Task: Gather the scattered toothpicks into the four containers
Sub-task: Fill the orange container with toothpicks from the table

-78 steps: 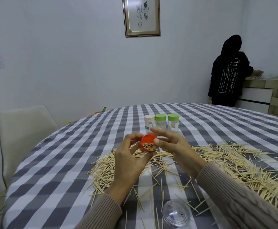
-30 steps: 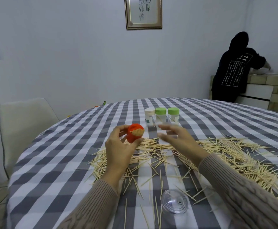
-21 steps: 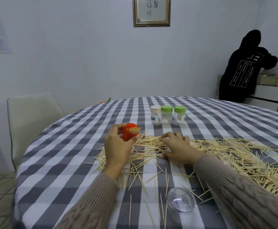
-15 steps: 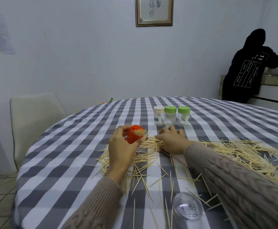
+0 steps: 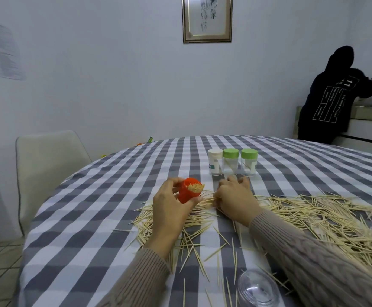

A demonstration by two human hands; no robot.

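A round counter (image 5: 96, 222) under a grey-and-white checked cloth fills the room's middle, with a pale chair (image 5: 45, 165) at its left and a framed picture (image 5: 207, 18) on the white wall behind. A person in a black hoodie (image 5: 333, 96) leans at a ledge in the far right corner. Toothpicks (image 5: 313, 220) lie strewn across the cloth in a wide band. Three capped jars (image 5: 232, 161) stand in a row beyond them, and a clear lid (image 5: 258, 289) lies at the near edge. The left hand (image 5: 169, 204) has its fingers curled round an orange jar (image 5: 188, 191), tilted, with toothpick tips showing at its mouth. The right hand (image 5: 233, 198) rests knuckles-up on the pile, fingers bent down into the toothpicks; whether they pinch any I cannot tell.
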